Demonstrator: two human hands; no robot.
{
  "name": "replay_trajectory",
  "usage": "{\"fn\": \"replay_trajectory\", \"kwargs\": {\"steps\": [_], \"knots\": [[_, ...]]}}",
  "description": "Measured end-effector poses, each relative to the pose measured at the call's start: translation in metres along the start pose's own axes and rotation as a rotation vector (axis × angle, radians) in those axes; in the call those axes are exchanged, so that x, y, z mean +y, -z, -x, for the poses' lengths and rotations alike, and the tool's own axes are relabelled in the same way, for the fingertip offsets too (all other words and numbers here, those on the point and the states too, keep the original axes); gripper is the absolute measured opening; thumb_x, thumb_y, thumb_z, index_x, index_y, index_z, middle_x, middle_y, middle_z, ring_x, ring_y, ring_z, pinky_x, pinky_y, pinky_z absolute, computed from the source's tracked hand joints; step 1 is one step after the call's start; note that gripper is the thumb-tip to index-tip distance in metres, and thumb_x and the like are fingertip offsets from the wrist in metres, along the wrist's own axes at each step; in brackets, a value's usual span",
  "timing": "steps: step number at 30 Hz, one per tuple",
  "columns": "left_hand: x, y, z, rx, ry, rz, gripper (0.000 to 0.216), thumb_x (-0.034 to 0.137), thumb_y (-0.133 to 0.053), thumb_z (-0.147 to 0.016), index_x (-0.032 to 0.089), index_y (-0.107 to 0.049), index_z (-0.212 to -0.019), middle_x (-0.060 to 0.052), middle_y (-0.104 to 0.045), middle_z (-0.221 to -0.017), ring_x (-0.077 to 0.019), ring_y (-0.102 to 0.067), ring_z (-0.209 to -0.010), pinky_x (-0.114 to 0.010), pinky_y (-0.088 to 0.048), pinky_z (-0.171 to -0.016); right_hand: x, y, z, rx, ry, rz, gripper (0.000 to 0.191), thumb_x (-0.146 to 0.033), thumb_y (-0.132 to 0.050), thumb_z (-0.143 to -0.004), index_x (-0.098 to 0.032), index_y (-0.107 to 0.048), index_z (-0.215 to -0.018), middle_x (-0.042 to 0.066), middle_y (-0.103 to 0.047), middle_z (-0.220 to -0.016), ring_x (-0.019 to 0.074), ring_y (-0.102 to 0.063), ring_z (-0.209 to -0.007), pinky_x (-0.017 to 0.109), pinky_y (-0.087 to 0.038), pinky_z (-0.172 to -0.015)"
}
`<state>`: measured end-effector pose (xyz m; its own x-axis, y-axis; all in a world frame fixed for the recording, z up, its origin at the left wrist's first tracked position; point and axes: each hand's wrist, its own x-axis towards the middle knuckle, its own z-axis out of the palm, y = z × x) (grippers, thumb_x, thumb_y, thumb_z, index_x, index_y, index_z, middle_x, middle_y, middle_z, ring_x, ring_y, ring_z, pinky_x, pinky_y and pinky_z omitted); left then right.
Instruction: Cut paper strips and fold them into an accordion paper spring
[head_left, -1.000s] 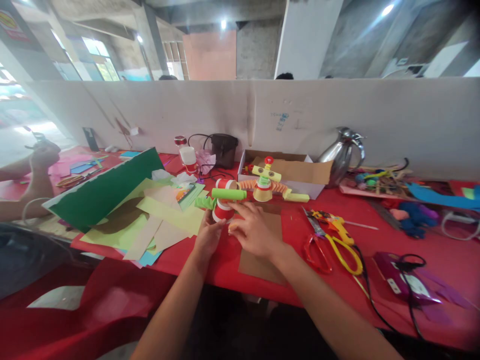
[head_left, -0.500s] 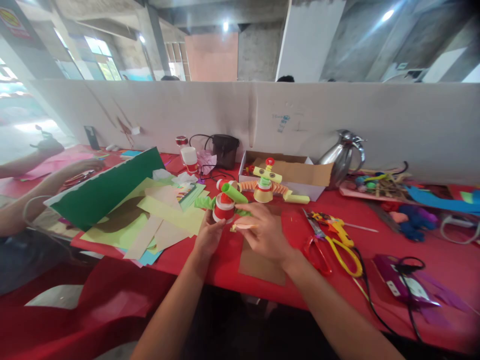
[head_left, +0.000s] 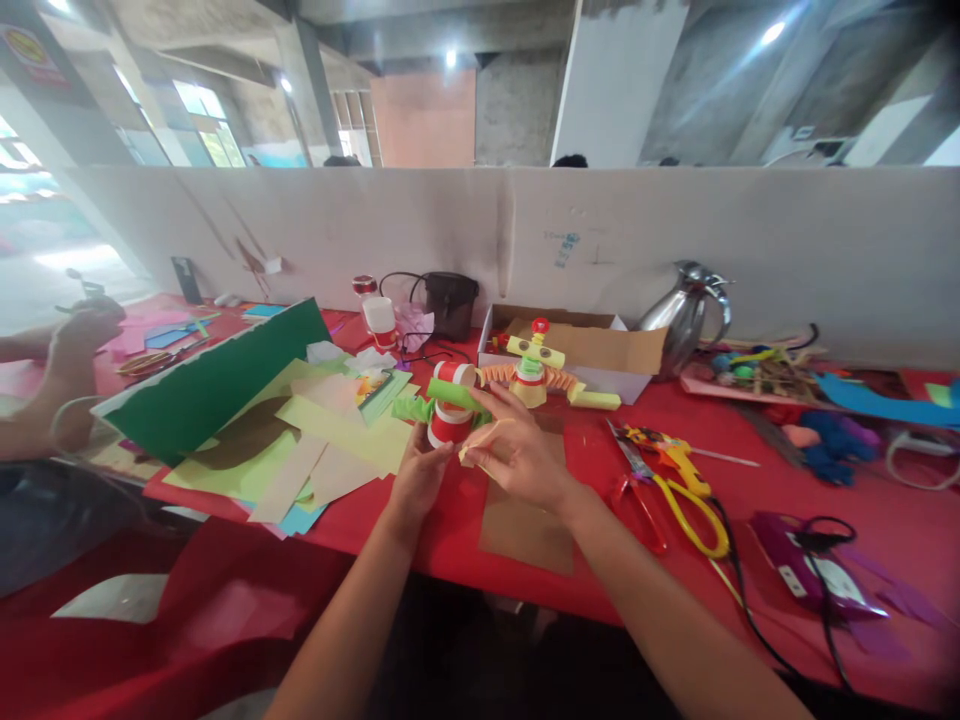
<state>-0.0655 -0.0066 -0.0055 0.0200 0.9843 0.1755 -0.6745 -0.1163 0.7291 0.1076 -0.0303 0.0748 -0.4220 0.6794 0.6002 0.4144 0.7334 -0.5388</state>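
Figure (head_left: pixel 450 413) (paper) in left hand (head_left: pixel 420 478), right hand (head_left: pixel 519 457) beside

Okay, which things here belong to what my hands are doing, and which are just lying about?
In use: left hand, red-and-white cup figure, green paper roll, right hand, pale paper strip.
Lying about: scissors, black bag, cardboard box, metal jug, yellow paper figure, paper sheets.

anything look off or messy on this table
The loose paper sheets are a jumbled, overlapping pile by the table edge. The green tube lies tilted across the red-and-white cup held by the left hand; the right hand pinches a paper strip.
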Motion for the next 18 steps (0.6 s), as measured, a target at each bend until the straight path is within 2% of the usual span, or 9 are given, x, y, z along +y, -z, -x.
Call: {"fn": "replay_trajectory", "kwargs": {"steps": [8, 12, 18], "knots": [[0.001, -0.001, 0.003, 0.019, 0.016, -0.003, 0.042, 0.006, -0.076, -0.065, 0.023, -0.061, -0.1, -0.003, -0.069, -0.112, -0.0185, -0.065, -0.102, -0.031, -0.047, -0.092, 0.011, 0.009, -0.014, -0.133, 0.039, 0.045, 0.006, -0.021, -0.071, -0.077, -0.027, -0.074, -0.078, 0.0, -0.051, -0.142, 0.0325, -0.028, -0.141, 0.061, -0.021, -0.112], [0.001, -0.001, 0.003, 0.036, 0.029, -0.001, 0.041, 0.007, -0.077, -0.064, 0.022, -0.061, -0.098, -0.001, -0.07, -0.107, -0.0174, -0.065, -0.1, -0.031, -0.045, -0.095, 0.013, 0.016, -0.017, -0.188, 0.073, 0.057, 0.006, -0.021, -0.071, -0.078, -0.026, -0.074, -0.077, 0.0, -0.049, -0.144, 0.0321, -0.026, -0.142, 0.061, -0.021, -0.112], [0.0, 0.003, 0.002, 0.004, 0.062, 0.049, 0.039, 0.007, -0.076, -0.065, 0.023, -0.061, -0.097, -0.001, -0.07, -0.108, -0.016, -0.065, -0.098, -0.029, -0.046, -0.091, 0.014, 0.025, -0.021, -0.235, 0.112, 0.071, 0.008, -0.019, -0.069, -0.079, -0.026, -0.073, -0.076, -0.002, -0.044, -0.147, 0.0299, -0.024, -0.143, 0.059, -0.023, -0.112]]}}
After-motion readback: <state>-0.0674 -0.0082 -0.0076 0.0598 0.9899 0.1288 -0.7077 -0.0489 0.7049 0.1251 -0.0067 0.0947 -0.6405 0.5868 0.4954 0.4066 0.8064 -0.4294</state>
